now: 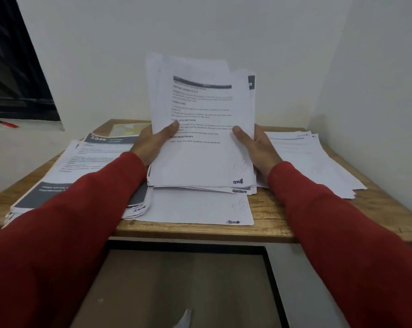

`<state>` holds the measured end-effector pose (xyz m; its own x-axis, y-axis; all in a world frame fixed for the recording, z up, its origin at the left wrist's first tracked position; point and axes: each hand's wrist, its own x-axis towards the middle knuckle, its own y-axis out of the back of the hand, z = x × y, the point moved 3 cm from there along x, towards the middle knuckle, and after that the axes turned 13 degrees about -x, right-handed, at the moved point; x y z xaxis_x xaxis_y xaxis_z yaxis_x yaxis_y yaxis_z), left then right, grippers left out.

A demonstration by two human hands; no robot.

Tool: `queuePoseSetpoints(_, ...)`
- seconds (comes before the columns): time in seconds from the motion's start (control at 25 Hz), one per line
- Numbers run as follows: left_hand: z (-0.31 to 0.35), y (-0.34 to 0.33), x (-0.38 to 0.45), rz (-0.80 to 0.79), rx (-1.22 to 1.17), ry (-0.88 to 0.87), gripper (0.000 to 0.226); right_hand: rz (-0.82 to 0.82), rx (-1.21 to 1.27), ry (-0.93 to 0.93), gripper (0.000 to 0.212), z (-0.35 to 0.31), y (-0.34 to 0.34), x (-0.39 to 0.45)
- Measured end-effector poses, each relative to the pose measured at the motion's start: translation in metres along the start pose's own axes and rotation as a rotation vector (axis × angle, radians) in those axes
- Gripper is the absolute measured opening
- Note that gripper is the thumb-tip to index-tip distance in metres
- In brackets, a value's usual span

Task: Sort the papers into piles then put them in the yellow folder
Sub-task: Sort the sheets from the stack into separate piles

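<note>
**Still sorting: a stack in both hands, the folder waiting at the back**

We are holding a stack of papers [201,129] upright over the middle of the wooden table [269,211], its lower edge resting on, or just above, a flat sheet [200,209] lying near the front edge. We are judging this to be the sorting step, not the filing one: papers are lying in separate groups around us, and nothing is going into the folder yet.

Our left hand [153,143] is gripping the stack's left edge, thumb [170,129] pressing across the printed front page and the other fingers hidden behind the sheets. Our right hand [257,145] is doing the same on the right edge, thumb [239,133] lying on the front page, the rest curled out of sight behind. Both grips are closing on paper, neither hand relaxed.

To our left a pile [86,166] with grey-banded pages is sitting under our red sleeve [82,209]; to our right a looser pile [311,162] is fanning toward the table's corner. The yellow folder [127,130] seems to be the pale, yellowish thing showing at the back left, mostly covered by the left pile; we cannot tell more of it.

Next, we are expecting to read the top page and peel it off to the matching pile, which calls for one hand to let go while the other is carrying the whole stack. The sheets are uneven at the top, so a slack grip could let them slide apart.
</note>
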<state>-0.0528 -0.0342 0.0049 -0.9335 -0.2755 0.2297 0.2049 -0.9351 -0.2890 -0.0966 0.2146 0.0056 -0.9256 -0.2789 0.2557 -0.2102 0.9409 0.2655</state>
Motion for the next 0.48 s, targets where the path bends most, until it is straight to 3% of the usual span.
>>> queuePoseSetpoints(0.16,-0.001,-0.005,0.001,-0.045,0.038,-0.01,0.026,0.002,0.057,-0.019,0.025,-0.005,0.005,-0.001)
queuePoseSetpoints(0.28,0.0,-0.002,-0.002,-0.023,0.022,-0.06,0.014,0.079,0.054,-0.017,0.03,-0.005,0.016,0.001)
queuePoseSetpoints(0.4,0.002,0.0,-0.002,-0.011,0.016,-0.116,0.01,0.356,-0.101,-0.016,0.028,-0.003,0.059,-0.003)
queuePoseSetpoints(0.48,0.003,-0.001,-0.002,-0.013,0.025,-0.142,0.009,0.562,-0.442,-0.101,0.02,0.011,0.109,-0.005)
